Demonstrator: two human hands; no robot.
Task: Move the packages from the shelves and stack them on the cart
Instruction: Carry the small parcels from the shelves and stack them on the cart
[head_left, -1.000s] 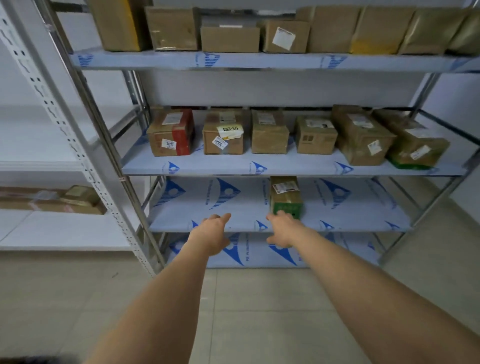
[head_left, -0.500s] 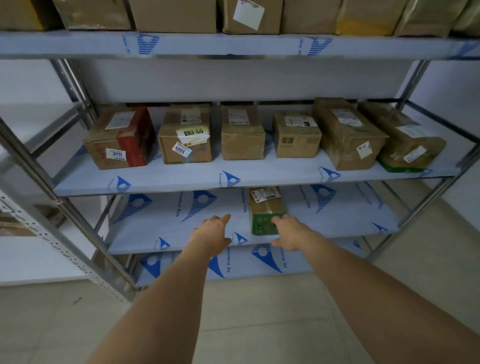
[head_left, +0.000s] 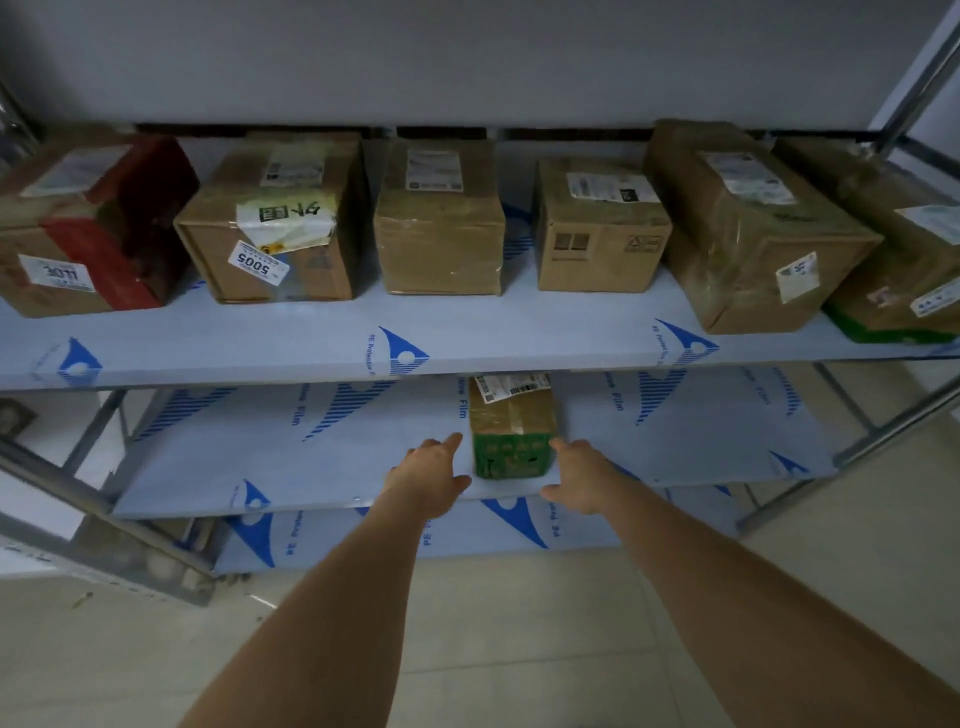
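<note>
— While reaching for the small brown taped package with a green printed front on the lower blue-filmed metal shelf, gripping anything yet?

— Nothing. Left hand spread loose just beside the package's left face, right hand likewise relaxed just beside its right face. Fingers straight, neither hand closed. Touching or a hair apart: hard to tell.

— Standing where, exactly?

— Alone, near the front edge of that lower shelf, upright, white shipping label on top.

— Much done so far?

— Judging by that shelf, possibly: bare apart from this one package. No cart in view though, so no counting what sits stacked there.

— And left over?

— Plenty. On the upper blue-filmed shelf, six packages in a row: a brown box with a red side and a "3011" sticker, a cardboard box tagged "5005", a plain taped brown box, a small printed cardboard carton, a long film-wrapped brown box, and a brown parcel with a green bottom edge at far right.

— Next step, then?

— Probably closing both palms on the sides, lifting clear, carrying off to the cart.
</note>
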